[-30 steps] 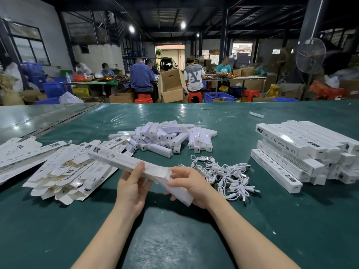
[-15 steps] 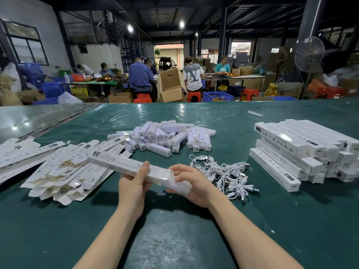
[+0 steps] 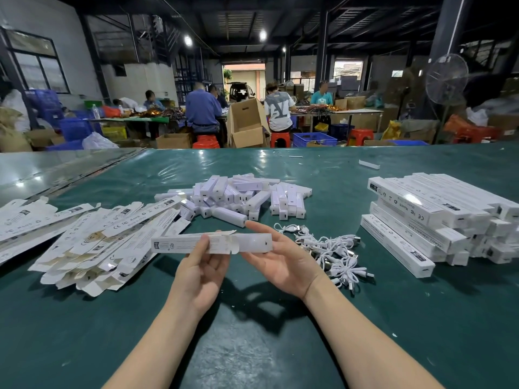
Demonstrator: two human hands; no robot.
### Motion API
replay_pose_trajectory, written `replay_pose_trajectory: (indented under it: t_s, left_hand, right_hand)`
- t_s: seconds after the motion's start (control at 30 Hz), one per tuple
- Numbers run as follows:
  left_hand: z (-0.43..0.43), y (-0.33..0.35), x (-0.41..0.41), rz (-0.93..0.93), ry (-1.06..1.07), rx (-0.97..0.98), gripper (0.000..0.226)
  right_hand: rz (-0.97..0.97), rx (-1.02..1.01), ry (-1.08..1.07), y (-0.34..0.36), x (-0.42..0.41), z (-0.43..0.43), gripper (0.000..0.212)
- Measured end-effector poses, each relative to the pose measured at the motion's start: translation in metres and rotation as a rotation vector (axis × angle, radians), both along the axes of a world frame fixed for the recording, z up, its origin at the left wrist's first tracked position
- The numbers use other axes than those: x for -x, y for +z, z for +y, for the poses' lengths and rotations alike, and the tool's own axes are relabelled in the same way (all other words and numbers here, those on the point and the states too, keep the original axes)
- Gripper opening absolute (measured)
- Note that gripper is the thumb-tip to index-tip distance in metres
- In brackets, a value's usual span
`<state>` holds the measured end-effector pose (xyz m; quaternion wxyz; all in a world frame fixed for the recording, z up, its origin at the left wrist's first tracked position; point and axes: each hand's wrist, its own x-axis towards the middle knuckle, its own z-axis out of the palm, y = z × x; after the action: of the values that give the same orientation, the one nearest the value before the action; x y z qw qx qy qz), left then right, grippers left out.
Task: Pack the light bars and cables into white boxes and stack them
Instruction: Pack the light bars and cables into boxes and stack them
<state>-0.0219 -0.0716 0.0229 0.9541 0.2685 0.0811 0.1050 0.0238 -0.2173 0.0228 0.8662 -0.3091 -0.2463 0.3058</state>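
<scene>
My left hand (image 3: 200, 273) pinches a long white box (image 3: 179, 244), thumb on its front, and holds it level above the green table (image 3: 252, 346). A translucent white light bar (image 3: 255, 242) sticks out of the box's open right end. My right hand (image 3: 283, 265) lies palm up with straight fingers behind that bar, touching it. Loose light bars (image 3: 241, 195) are piled beyond my hands. A tangle of white cables (image 3: 331, 248) lies to the right. Packed boxes (image 3: 421, 214) are stacked at the far right.
Flat unfolded box blanks (image 3: 112, 237) fan out on the left of the table. A single small white piece (image 3: 369, 164) lies near the far edge. Beyond the table, several people sit at benches among cartons, blue crates and red stools.
The box has swung from a slant to level and risen a little. My right hand has released its grip on the right end and opened, and the light bar now shows there.
</scene>
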Motion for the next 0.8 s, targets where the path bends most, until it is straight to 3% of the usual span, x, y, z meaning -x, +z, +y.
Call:
replay_pose_trajectory:
  t_s: [0.13, 0.33, 0.53, 0.67, 0.8]
  left_hand:
    - [0.0, 0.003, 0.002, 0.012, -0.026, 0.037, 0.017]
    - [0.002, 0.003, 0.002, 0.065, 0.011, 0.066, 0.019]
    - [0.007, 0.0, -0.001, 0.046, 0.097, 0.028, 0.022]
    - [0.002, -0.005, -0.003, 0.091, 0.027, -0.061, 0.024]
    - [0.0, -0.007, -0.004, 0.088, -0.076, -0.117, 0.022]
  right_hand:
    - [-0.031, -0.024, 0.07, 0.0, 0.0, -0.002, 0.07]
    - [-0.094, 0.114, 0.051, -0.003, -0.001, 0.002, 0.062]
    - [-0.189, 0.439, -0.192, -0.008, 0.002, 0.01, 0.014]
    - [-0.18, 0.504, -0.372, -0.011, 0.001, 0.015, 0.011]
    - [-0.139, 0.408, -0.324, -0.012, -0.003, 0.011, 0.013]
